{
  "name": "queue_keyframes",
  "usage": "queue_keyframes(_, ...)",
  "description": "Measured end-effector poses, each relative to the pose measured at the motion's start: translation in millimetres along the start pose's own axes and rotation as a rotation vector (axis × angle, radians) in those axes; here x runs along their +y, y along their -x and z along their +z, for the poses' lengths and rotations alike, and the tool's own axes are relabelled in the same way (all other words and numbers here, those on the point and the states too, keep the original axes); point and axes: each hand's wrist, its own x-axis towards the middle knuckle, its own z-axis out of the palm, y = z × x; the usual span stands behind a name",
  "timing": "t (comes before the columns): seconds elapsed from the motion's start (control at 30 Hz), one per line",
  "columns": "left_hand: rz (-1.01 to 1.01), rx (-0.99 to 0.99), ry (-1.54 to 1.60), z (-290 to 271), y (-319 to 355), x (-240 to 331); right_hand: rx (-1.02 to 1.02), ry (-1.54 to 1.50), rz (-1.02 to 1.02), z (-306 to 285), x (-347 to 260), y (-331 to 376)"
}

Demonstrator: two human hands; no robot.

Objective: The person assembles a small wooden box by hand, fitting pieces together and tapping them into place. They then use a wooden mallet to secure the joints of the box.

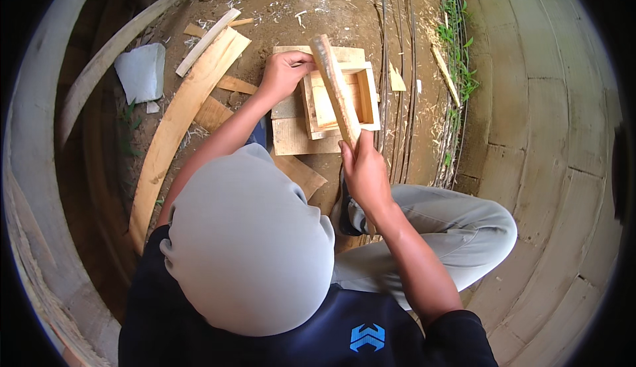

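Note:
A small open-topped wooden box (373, 95) rests on pale boards (291, 136) on the ground. My left hand (283, 74) is at the box's far left corner, its thumb and fingers pinched together. The fingertips are partly hidden, so what they pinch does not show. In my right hand (367, 171) a rough, thick wooden stick (334, 85) is gripped near its lower part. It slants up and to the left, over the box's open top, with its far end beside my left hand.
A long plank (173, 132) and a narrower strip (207, 42) lie to the left, near a pale broken slab (140, 73). Thin dark rods (399, 102) run along the ground right of the box. A block wall (543, 102) bounds the right side. Wood shavings litter the dirt.

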Motion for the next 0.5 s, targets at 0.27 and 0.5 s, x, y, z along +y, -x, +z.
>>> queue_keyframes(0.27,0.028,-0.009,0.017,2.5,2.3,7.3,-0.019,0.033,0.024,-5.0,2.1,0.1)
queue_keyframes(0.5,0.057,0.016,0.014,4.8,0.6,1.2,0.118,-0.013,-0.079,-3.9,-3.2,2.1)
